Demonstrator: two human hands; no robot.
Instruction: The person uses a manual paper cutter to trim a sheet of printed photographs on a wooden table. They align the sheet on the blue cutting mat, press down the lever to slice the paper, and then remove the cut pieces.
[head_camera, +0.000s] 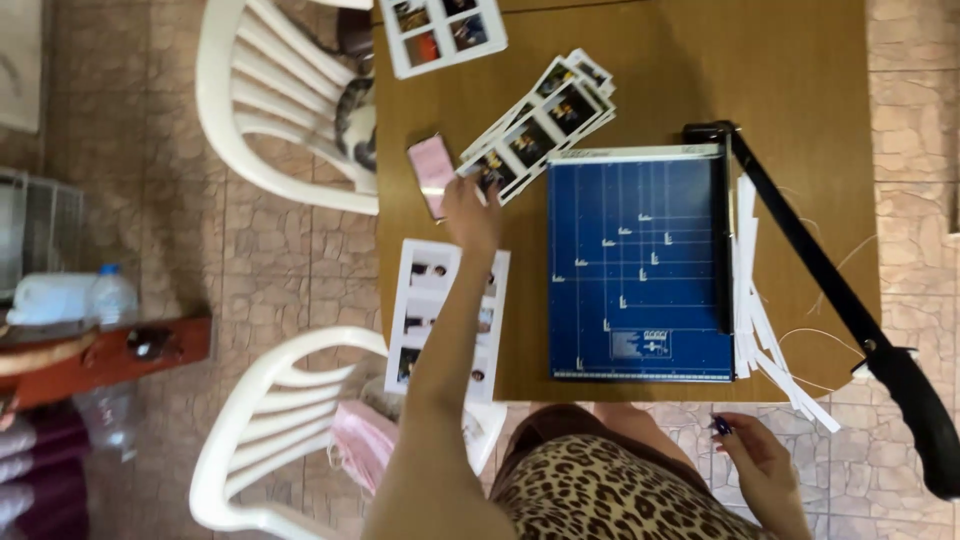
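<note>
Blue gridded paper cutter (640, 270), black blade arm (830, 290), pink phone (432, 172), white chairs (270, 100), leopard-print top (610, 500)

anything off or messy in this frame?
Mostly tidy. White paper offcut strips lie in a loose heap at the right edge of the blue paper trimmer, some poking over the brown wooden table's front edge. The trimmer's black blade arm is swung open, its handle overhanging the table.

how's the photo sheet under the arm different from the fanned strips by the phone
The photo sheet is one wide uncut page with two columns of pictures; the strips are narrow, single-column pieces. The sheet lies flat and square at the table's near edge; the strips overlap in a slanted fan. The left hand touches the strips, while the sheet lies under the arm. Both show small photos with white borders.
</note>
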